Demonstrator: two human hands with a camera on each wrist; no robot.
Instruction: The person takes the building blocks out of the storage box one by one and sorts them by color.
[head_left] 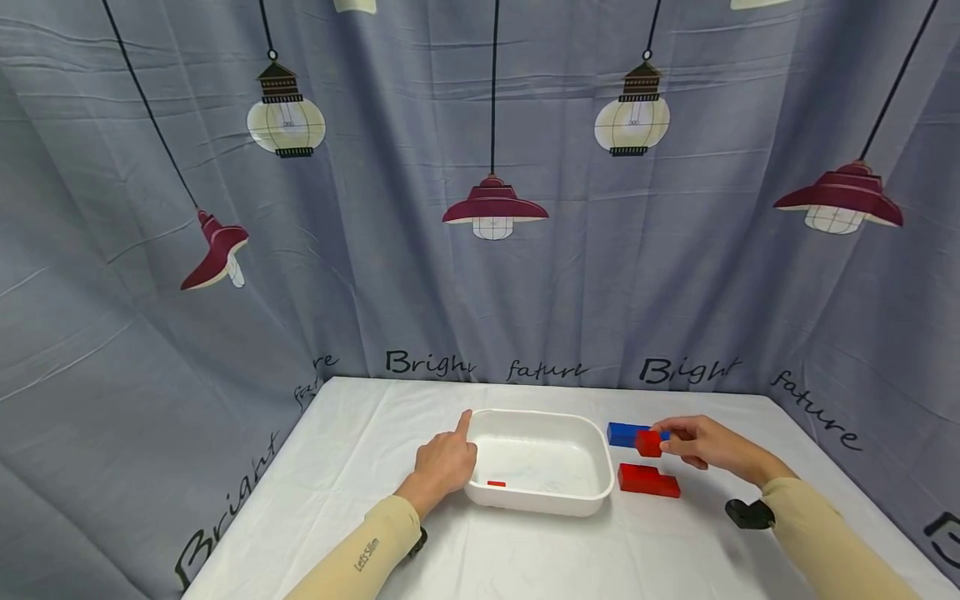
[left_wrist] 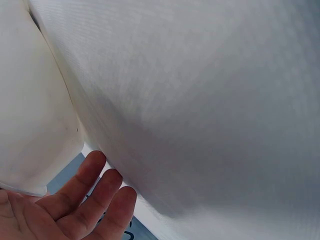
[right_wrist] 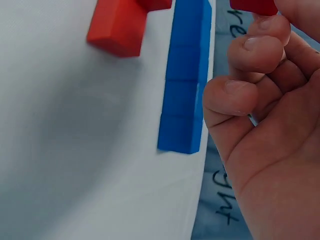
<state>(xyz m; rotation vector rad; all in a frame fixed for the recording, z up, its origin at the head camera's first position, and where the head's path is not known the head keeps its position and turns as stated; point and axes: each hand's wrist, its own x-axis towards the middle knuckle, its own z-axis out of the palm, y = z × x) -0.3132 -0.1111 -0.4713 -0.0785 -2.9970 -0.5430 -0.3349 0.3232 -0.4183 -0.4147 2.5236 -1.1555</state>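
Note:
My right hand [head_left: 701,442] pinches a red block [head_left: 648,443] between thumb and fingertips, over the blue bar [head_left: 622,434]. Only the held block's lower end shows at the top of the right wrist view, with the other fingers curled below it. Nearer me lies a stepped red block [head_left: 647,480], beside the right wall of a white plastic tub [head_left: 536,502]. At the tub's left side, my left hand [head_left: 444,465] touches the rim with its index finger stretched along it. Three relaxed fingers [left_wrist: 114,210] hang outside the tub; the left thumb is hidden.
A small red strip [head_left: 496,483] shows inside the tub near its front wall. The white-covered table [head_left: 352,442] ends at a grey curtain [head_left: 420,275] printed with lamps and lettering. The blue bar lies close to the table's edge in the right wrist view.

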